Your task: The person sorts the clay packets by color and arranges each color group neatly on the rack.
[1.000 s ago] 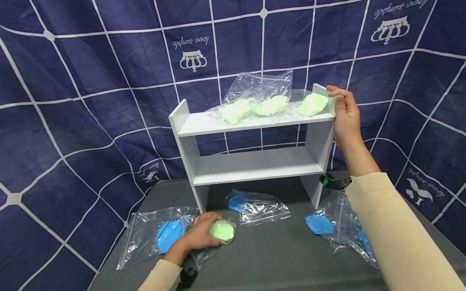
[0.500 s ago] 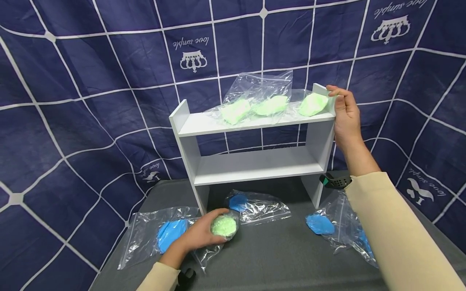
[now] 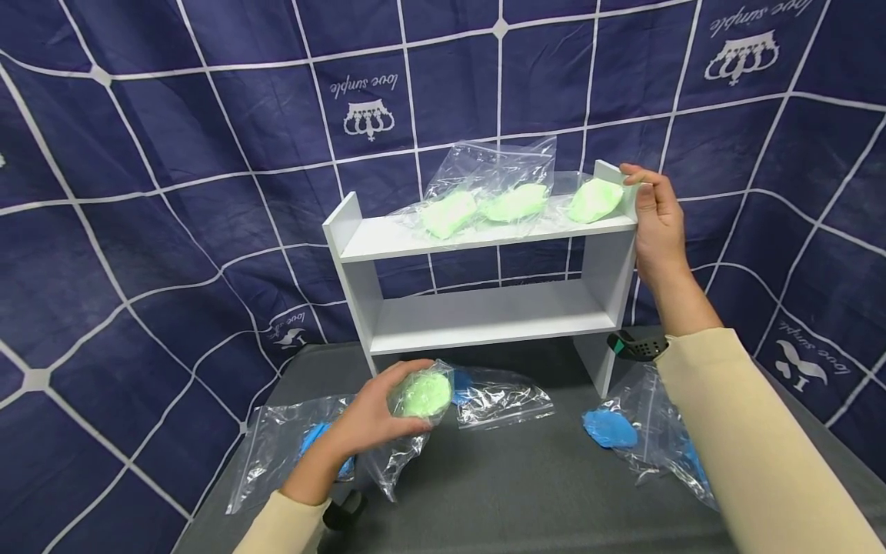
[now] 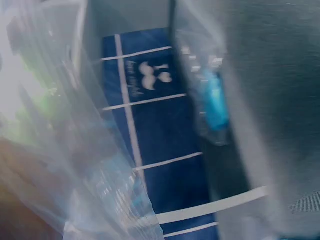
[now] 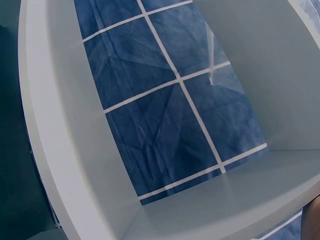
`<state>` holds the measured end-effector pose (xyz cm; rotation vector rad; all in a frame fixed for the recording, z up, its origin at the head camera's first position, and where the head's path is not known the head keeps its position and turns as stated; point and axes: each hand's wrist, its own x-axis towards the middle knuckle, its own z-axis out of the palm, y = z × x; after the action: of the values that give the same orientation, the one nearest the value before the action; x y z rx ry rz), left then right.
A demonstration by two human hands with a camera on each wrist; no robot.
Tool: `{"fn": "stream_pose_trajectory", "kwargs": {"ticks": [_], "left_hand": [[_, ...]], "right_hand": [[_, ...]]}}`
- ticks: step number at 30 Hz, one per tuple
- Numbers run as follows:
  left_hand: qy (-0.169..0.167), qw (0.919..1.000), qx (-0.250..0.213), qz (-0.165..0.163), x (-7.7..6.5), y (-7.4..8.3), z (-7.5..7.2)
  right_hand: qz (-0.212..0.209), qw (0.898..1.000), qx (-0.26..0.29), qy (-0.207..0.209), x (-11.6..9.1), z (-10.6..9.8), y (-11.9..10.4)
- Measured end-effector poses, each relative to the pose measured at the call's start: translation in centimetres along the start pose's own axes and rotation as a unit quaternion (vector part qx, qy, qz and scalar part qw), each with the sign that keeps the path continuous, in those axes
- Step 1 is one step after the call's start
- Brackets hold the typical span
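My left hand (image 3: pixel 377 408) grips a clear plastic bag with a pale green lump (image 3: pixel 426 395) inside, thumb and fingers curled round the lump. The loose end of that bag (image 4: pixel 120 195) hangs down below the hand. It is lifted in front of the lower left of a white two-tier shelf (image 3: pixel 484 315). My right hand (image 3: pixel 661 223) holds the upper right side panel of the shelf, fingers over its top edge. On the top tier lie several clear bags with pale green lumps (image 3: pixel 515 202), one of them (image 3: pixel 595 200) right beside the right hand.
Zip bags with blue lumps lie on the dark grey table (image 3: pixel 512 485): one at left (image 3: pixel 270 446), partly behind the left arm, one under the shelf (image 3: pixel 505 396), and more at right (image 3: pixel 609 428), partly behind the right sleeve. A navy gridded cloth (image 3: pixel 208 154) hangs behind.
My left hand has lifted the bag with the green lump up off the table, toward the shelf. My right hand stays on the side panel.
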<state>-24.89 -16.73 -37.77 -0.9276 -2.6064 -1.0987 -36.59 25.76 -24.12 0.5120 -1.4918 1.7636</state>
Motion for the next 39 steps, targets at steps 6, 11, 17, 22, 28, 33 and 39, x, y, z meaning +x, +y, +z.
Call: {"fn": "stream_pose_trajectory", "kwargs": {"ticks": [6, 11, 17, 22, 28, 33, 39], "left_hand": [[0.039, 0.9991, -0.018, -0.002, 1.3, 2.5, -2.7], [0.089, 0.9955, -0.033, -0.005, 2.9, 4.9, -5.1], [0.157, 0.9868, -0.040, 0.002, 5.3, 8.6, -8.0], [0.220, 0.9693, -0.099, 0.047, 7.7, 10.5, -10.0], [0.320, 0.9360, -0.116, 0.090, 10.6, 12.2, -12.5], [0.363, 0.9272, -0.069, 0.059, 13.3, 13.4, -14.5], [0.365, 0.9302, -0.038, -0.013, 16.0, 12.8, -15.3]], "right_hand": [[0.003, 1.000, -0.003, 0.002, 0.0, 0.1, -0.3], [0.004, 1.000, 0.005, 0.007, -0.2, 0.1, -0.4], [0.004, 1.000, 0.019, 0.013, -0.1, 0.1, -0.4], [0.005, 1.000, 0.024, 0.011, -0.1, 0.2, -0.2], [0.000, 1.000, 0.024, 0.007, -0.1, 0.3, -0.1], [-0.004, 1.000, 0.030, 0.009, 0.0, 0.3, 0.0], [-0.003, 1.000, 0.024, 0.007, -0.1, 0.2, 0.0]]}}
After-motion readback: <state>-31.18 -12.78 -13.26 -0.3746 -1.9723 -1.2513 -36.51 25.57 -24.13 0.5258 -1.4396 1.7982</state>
